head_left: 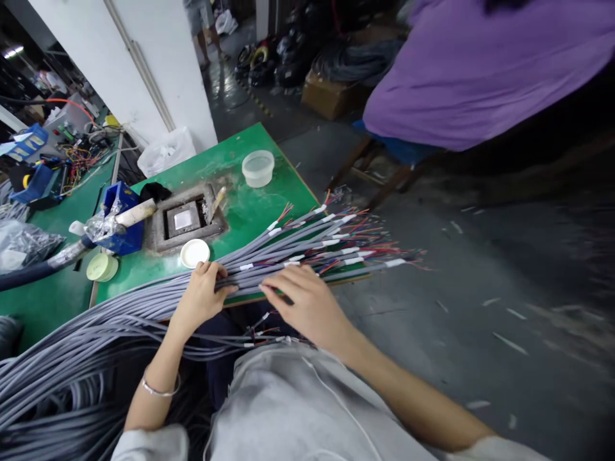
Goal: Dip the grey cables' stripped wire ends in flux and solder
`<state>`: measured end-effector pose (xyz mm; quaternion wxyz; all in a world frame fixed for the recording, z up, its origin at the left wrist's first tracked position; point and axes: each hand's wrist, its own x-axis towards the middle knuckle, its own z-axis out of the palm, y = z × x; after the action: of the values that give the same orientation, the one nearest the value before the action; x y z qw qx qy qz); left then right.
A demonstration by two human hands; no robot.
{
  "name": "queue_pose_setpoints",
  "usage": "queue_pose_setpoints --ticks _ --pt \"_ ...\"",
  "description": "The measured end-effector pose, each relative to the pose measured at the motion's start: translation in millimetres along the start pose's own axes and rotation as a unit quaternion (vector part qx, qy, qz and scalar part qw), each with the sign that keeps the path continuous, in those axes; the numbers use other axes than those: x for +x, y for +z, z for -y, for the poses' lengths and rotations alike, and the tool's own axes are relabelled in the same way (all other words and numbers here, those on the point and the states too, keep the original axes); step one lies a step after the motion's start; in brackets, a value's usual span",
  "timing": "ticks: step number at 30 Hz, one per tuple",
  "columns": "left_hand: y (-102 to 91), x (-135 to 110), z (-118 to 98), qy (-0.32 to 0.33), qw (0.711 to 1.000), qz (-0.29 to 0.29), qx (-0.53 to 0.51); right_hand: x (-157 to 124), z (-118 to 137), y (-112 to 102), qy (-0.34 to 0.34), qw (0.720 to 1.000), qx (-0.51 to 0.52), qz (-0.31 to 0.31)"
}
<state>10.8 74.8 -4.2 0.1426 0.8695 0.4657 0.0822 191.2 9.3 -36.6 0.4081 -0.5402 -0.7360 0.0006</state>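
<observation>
A thick bundle of grey cables runs from the lower left across the table's front edge. Its right-hand ends show stripped, coloured wires and white sleeves. My left hand lies at the front of the bundle, fingers curled and thumb pressed against the cables. To its right, my right hand is over the near cables with thumb and index tips close together in a pinch; what is between them is too small to tell. Below the table edge hang more grey cables with white-sleeved ends.
On the green table are a soldering pot, a clear plastic tub, a white round dish and a blue bin. A person in a purple top is at the right, beside a stool.
</observation>
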Motion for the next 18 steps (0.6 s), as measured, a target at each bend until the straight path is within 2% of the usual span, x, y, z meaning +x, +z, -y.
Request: queue_pose_setpoints --ticks 2,4,6,7,9,11,13,14,15,18 --pt "-7.0 4.4 3.5 0.003 1.0 -0.002 -0.031 -1.3 7.1 2.7 0.018 0.999 0.03 0.022" --pt "-16.7 4.9 3.3 -0.005 0.997 -0.048 -0.053 0.2 11.7 5.0 0.058 0.993 0.089 0.057" --pt "-28.2 0.1 -1.7 -0.014 0.993 -0.097 -0.071 5.4 14.5 6.0 0.121 0.972 0.187 0.08" --pt "-33.7 -4.4 -5.4 -0.016 0.991 -0.103 -0.081 9.5 15.8 5.9 0.155 0.953 0.246 0.083" --pt "-41.7 -17.0 -12.6 -0.013 0.992 -0.067 -0.105 19.5 18.7 5.0 0.214 0.905 0.361 0.074" --pt "-43.8 -31.6 -15.9 -0.007 0.989 0.007 -0.144 30.1 23.0 4.3 0.248 0.86 0.44 0.069" --pt "-41.2 -44.4 -13.4 -0.015 0.974 0.064 -0.216 38.8 29.0 6.1 0.253 0.832 0.485 0.094" --pt "-39.1 -49.0 -10.7 -0.029 0.961 0.064 -0.267 42.0 32.7 8.4 0.245 0.824 0.496 0.122" --pt "-37.2 -52.1 -7.8 -0.051 0.946 0.038 -0.317 44.3 36.7 11.8 0.23 0.821 0.498 0.156" --pt "-33.4 -52.0 -4.2 -0.129 0.894 -0.109 -0.416 48.1 49.9 26.4 0.168 0.832 0.457 0.265"
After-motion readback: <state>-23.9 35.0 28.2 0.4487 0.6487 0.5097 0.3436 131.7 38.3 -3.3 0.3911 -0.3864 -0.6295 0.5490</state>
